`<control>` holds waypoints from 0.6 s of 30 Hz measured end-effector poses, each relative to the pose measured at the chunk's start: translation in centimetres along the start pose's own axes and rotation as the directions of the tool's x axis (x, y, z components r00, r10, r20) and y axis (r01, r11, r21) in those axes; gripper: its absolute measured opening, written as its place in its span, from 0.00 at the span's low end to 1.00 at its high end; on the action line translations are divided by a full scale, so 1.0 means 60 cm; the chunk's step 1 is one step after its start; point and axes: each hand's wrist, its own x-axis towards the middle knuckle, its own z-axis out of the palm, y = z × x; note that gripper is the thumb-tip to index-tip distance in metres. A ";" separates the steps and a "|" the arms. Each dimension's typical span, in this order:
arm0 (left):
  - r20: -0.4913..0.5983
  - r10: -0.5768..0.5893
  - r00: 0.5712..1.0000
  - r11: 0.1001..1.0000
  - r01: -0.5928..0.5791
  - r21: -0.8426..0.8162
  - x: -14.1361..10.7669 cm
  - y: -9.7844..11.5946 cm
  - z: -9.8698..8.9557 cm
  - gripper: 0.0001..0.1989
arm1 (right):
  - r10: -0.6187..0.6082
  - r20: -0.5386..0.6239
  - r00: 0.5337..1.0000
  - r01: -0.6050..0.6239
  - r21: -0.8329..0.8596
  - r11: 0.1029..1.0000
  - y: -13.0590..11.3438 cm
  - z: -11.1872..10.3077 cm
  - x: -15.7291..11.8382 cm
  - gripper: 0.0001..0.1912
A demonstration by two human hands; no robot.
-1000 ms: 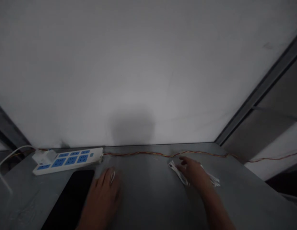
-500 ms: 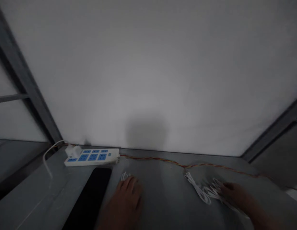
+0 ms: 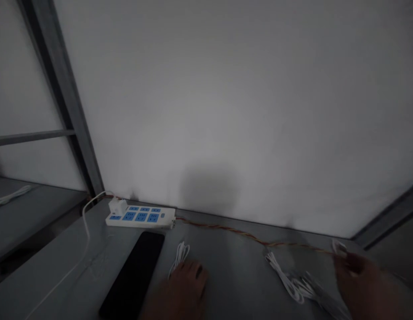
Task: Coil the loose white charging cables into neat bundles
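My left hand (image 3: pixel 184 286) is low in the middle of the view, fingers curled over the lower end of a bundled white cable (image 3: pixel 182 252) on the grey tabletop (image 3: pixel 236 275). To its left lies a black phone (image 3: pixel 134 275), its screen dark. My right hand (image 3: pixel 362 282), at the lower right, is closed on a small white coil of cable (image 3: pixel 338 246) that pokes out beyond the fingers; most of it is hidden. Just left of that hand rests another folded white cable (image 3: pixel 288 284), with a clear plastic bag (image 3: pixel 321 295) against it.
A white power strip (image 3: pixel 141 217) with blue sockets holds a white plug adapter (image 3: pixel 118 207) at its left end. Its twisted red-yellow wire (image 3: pixel 222 228) runs right along the wall (image 3: pixel 209 111). A white cord (image 3: pixel 86 231) trails down the left side.
My right hand has risen and moved right, away from the folded cable and plastic, with a white coil now at its fingers. The view has shifted left; my left hand stays beside the phone.
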 end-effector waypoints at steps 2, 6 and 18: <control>-0.027 0.016 0.999 1.000 -0.017 -0.012 0.001 -0.004 0.006 0.16 | -0.011 0.048 0.999 0.004 0.151 0.989 -0.049 0.004 -0.030 0.22; -0.113 0.048 0.992 0.983 -0.067 -0.168 0.001 -0.003 0.014 0.19 | -0.233 0.336 0.912 0.004 0.562 0.827 -0.149 0.037 -0.129 0.24; -0.079 -0.198 0.977 0.579 0.051 -0.814 0.006 0.012 0.041 0.19 | -0.542 0.616 0.572 -0.109 0.712 0.694 -0.193 0.109 -0.280 0.20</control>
